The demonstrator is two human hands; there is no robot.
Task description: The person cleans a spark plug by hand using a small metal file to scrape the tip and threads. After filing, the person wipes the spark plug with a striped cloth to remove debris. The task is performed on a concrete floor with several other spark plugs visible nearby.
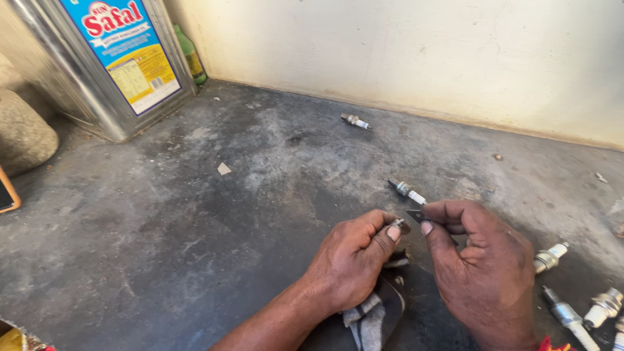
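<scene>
My left hand (354,260) is closed around a spark plug (398,223), only its metal tip poking out past the thumb, and a grey rag (370,317) hangs under the same hand. My right hand (484,266) pinches a small dark flat blade (416,214) between thumb and forefinger, its point right next to the plug's tip. Just beyond the fingers a loose spark plug (407,190) lies on the dark grey floor (195,221). Another spark plug (356,121) lies farther away near the wall.
Several more spark plugs (578,305) lie on the floor at the lower right. A large square metal oil tin (104,58) stands at the upper left with a green bottle (190,55) behind it. A rounded stone (23,133) sits at the left edge. A cream wall (422,52) bounds the far side.
</scene>
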